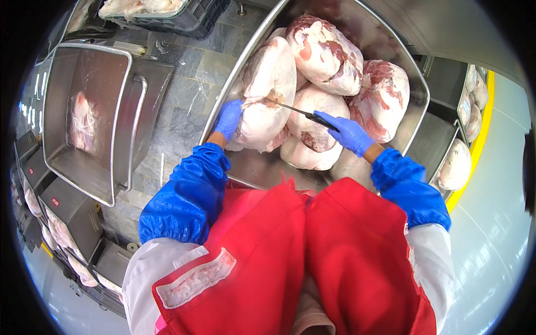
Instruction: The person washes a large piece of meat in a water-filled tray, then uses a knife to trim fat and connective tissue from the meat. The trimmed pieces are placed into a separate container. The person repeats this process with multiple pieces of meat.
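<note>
A large pale, fat-covered cut of meat (269, 72) lies along the left wall of a deep metal tub (254, 167). My left hand (229, 119), in a blue glove, grips its left edge, with the fingertips partly hidden against the meat. In my right hand (349, 134), also gloved in blue, is a black-handled knife (301, 111), fingers closed round the handle. The blade points left, and its tip meets the cut at a notch in the fat. Beside it in the tub lie several more cuts, among them a red-and-white one (325, 54) and another (381, 100) at the right wall.
Left of me stands a second metal tub (89, 176) with a small piece of meat (84, 123) inside. A dark crate (187, 22) of pale meat sits at the far left on the tiled floor (192, 89). Metal bins with cuts (455, 164) line the right, beside a yellow edge.
</note>
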